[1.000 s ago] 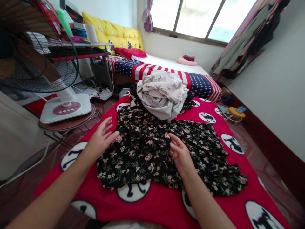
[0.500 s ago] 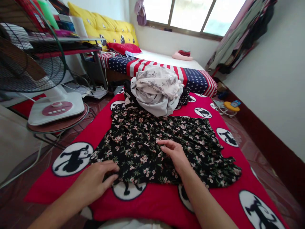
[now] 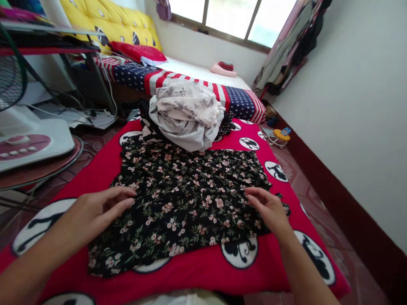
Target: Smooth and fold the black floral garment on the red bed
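Free room, as I see it: red blanket with black-and-white round prints (image 3: 104, 163), bare strips left, right and near of the black floral garment (image 3: 187, 199). Far side blocked: I note a heap of pale grey and cream clothes (image 3: 187, 116) overlapping its far edge. Left flank: white fan base (image 3: 32, 142) on round metal stool (image 3: 41, 169), just beside the blanket.

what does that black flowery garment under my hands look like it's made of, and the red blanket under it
The garment looks like thin woven cloth, maybe rayon or polyester: matte, lying flat with fine creases under the left hand and right hand. The red blanket looks like thick plush fleece, soft and slightly fuzzy, with rounded padded edges. Neither can be told for sure.
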Available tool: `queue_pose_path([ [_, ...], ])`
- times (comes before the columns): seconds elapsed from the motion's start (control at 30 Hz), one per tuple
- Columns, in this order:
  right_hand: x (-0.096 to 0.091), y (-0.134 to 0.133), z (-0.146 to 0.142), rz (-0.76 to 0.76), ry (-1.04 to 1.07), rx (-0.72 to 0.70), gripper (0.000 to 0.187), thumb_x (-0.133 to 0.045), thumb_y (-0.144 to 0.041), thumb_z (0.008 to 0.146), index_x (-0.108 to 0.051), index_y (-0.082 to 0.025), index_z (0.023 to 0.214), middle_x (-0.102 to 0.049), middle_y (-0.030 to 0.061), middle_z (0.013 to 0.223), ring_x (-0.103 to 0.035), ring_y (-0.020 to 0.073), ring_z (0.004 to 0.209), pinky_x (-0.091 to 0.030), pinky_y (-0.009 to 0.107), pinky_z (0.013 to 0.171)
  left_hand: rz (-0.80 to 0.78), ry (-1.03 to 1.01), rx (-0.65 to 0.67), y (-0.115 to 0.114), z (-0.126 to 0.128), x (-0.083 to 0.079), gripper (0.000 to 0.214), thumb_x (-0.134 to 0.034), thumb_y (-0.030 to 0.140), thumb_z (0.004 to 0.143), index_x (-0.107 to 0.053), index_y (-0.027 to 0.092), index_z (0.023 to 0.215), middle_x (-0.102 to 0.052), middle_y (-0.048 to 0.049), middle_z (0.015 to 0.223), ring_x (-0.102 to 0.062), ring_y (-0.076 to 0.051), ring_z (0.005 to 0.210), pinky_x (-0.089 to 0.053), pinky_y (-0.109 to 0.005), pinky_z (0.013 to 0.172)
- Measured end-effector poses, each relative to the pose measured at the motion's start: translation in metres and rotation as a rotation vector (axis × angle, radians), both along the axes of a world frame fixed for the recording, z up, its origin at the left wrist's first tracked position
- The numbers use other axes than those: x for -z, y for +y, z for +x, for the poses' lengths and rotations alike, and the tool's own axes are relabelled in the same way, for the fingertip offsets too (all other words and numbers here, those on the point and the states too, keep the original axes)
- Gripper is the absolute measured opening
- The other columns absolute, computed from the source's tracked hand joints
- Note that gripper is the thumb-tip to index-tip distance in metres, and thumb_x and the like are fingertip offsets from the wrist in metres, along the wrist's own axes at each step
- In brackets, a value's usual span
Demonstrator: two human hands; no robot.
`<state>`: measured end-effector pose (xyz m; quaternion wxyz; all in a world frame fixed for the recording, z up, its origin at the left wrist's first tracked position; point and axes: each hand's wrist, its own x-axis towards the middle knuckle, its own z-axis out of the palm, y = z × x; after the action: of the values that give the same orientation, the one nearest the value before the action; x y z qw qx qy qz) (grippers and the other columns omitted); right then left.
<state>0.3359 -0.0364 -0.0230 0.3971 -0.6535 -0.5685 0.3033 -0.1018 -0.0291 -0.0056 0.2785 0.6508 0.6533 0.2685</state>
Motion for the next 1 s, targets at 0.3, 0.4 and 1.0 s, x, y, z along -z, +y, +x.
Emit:
queue_pose_path([
  [0.3,0.011,-0.007,0.079,-0.103,-0.245,0.005,0.048,-0.062,-0.036,0.075,-0.066,-0.017,0.119,-0.058,-0.0011,0.065,-0.05,0.0139,0.056,-0.04,0.026,0.054,-0.087,0.323,0.428,0.069,0.095,0.007,0.069,-0.057,0.054,0.078,-0.042,0.031,0.142,-0.069,0.003,0.072,-0.065,-0.02,0.065,-0.04,-0.025,0.057],
  [0.4,0.022,-0.006,0.077,-0.092,-0.324,-0.036,0.043,-0.061,-0.032,0.073,-0.071,-0.019,0.112,-0.061,-0.0002,0.067,-0.047,0.0126,0.055,-0.037,0.026,0.053,-0.097,0.417,0.445,0.073,0.106,0.015,0.048,-0.063,0.053,0.073,-0.063,0.029,0.115,-0.07,0.0017,0.071,-0.065,-0.022,0.069,-0.037,-0.025,0.055],
  [1.0,-0.005,-0.009,0.037,0.045,0.242,0.296,0.041,-0.073,-0.048,0.068,-0.062,-0.016,0.091,-0.07,0.0032,0.061,-0.059,0.0128,0.042,-0.046,0.023,0.043,0.045,-0.345,0.002,0.052,0.079,-0.009,0.031,-0.056,0.052,0.079,-0.048,0.023,0.087,-0.069,-0.0007,0.079,-0.072,-0.023,0.071,-0.058,-0.033,0.064],
])
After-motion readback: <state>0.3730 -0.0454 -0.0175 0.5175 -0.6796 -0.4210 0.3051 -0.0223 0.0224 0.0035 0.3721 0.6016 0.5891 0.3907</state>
